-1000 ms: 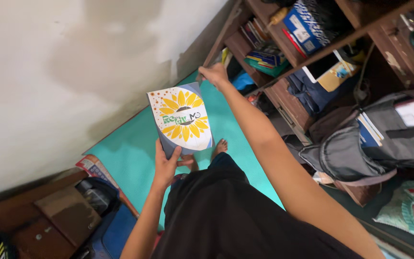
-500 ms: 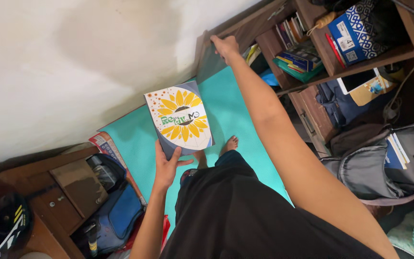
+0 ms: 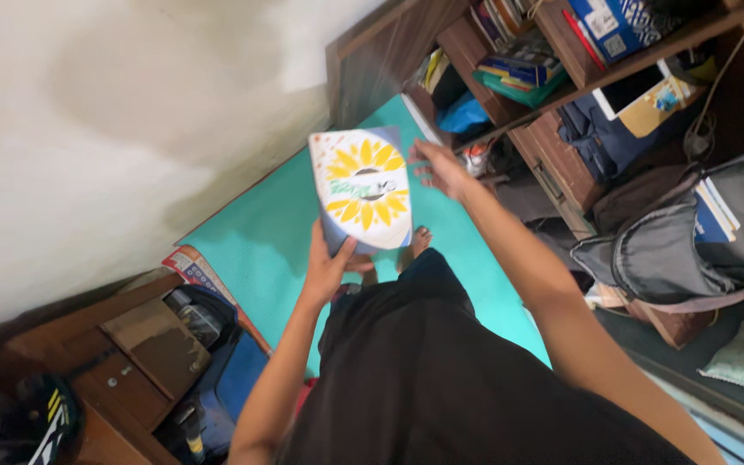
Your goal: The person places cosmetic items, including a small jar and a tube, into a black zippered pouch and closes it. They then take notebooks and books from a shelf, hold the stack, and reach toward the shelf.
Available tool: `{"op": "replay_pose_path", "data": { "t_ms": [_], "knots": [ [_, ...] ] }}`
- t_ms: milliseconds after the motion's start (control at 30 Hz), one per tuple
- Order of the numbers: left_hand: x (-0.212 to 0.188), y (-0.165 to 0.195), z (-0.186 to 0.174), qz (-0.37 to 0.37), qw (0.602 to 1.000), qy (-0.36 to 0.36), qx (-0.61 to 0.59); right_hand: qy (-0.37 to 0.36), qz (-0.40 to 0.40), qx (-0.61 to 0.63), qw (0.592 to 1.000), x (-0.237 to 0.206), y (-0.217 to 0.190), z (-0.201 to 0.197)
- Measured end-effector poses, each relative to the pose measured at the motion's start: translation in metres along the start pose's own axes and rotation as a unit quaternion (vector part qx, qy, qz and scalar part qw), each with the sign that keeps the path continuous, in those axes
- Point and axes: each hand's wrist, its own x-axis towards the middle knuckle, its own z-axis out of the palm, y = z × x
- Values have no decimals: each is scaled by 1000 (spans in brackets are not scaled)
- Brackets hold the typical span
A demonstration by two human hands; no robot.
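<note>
**Trainee:** Above the teal floor mat (image 3: 251, 241), where is the item, and what supports it?

**Instructor:** The sunflower-printed book (image 3: 362, 188) is in the air in front of the body, between the pale wall (image 3: 114, 112) and the wooden shelf unit (image 3: 561, 95). The left hand (image 3: 329, 267) pinches its lower edge, thumb on the printed face and fingers behind. The cover faces upward toward the camera.

**Trainee:** And the other hand?

**Instructor:** The right hand (image 3: 441, 168) is spread, fingers apart, just beside the book's right edge. Motion blur hides whether the fingertips touch it.

**Trainee:** What makes for a good two-handed hold?

**Instructor:** In my judgement, one pinch at the bottom edge leaves the top free to tip. Bring the spread hand flat against the right edge or the back, then close it. Keep the left pinch firm until the second hold is secure.

**Trainee:** Any hazards nearby?

**Instructor:** The shelves are crowded with books and boxes, and a grey backpack (image 3: 691, 241) leans at the unit's base. Bare feet (image 3: 415, 241) are directly below the book. A drop would probably land there.
</note>
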Motion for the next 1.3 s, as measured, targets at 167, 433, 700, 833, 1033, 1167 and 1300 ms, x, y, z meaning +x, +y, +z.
{"op": "replay_pose_path", "data": {
  "t_ms": [167,433,700,833,1033,1167,1300],
  "knots": [
    [17,-12,26,-18,997,-69,-7,-47,-26,192,980,-73,89,-14],
    [22,-42,88,-22,989,-138,40,25,-197,194,961,-142,136,-54],
    [-9,-85,141,20,989,-107,98,116,-200,-8,973,-200,161,-80],
    [-41,-107,153,34,985,-101,138,132,-235,39,962,-231,192,-87],
    [-67,-113,156,14,984,-133,119,120,-263,160,944,-256,243,-96],
    [-81,-106,151,-21,989,-110,93,90,-264,205,938,-258,263,-92],
    [-88,-93,143,-32,989,-85,118,65,-261,230,935,-253,264,-82]
  ]
}}
